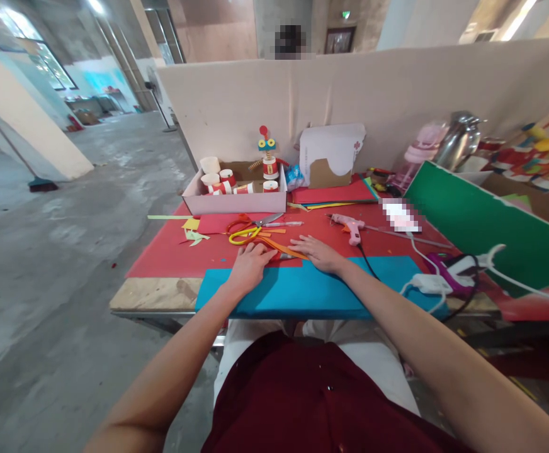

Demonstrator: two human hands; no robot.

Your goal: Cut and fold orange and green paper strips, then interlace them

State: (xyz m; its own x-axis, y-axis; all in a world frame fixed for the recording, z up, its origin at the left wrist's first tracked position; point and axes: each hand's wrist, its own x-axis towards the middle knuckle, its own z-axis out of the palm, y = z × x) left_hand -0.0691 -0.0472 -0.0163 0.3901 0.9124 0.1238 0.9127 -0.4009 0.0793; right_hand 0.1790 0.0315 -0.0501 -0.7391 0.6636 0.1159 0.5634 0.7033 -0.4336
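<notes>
My left hand (250, 267) rests on the tabletop, thumb stretched out beside some orange paper strips (281, 246). Its fingertips lie near the handles of the scissors (243, 235); one handle is red, the other yellow. To the right, my right hand (319, 253) lies flat with its fingers spread, touching the right end of the strips. Between the hands a small grey and clear item (288, 256) lies partly covered; I cannot make out its kind. Blue paper (303, 292) sits under my wrists. A pink glue gun (351, 229) lies beyond my right hand.
A white box (237, 203) of paper cups stands at the back, with a cup figure (269, 165) in it. Coloured sheets (331, 190) are stacked beside it. At the right are a green panel (492, 220), a power strip (458, 272) and cables. Green scraps (195, 237) lie left.
</notes>
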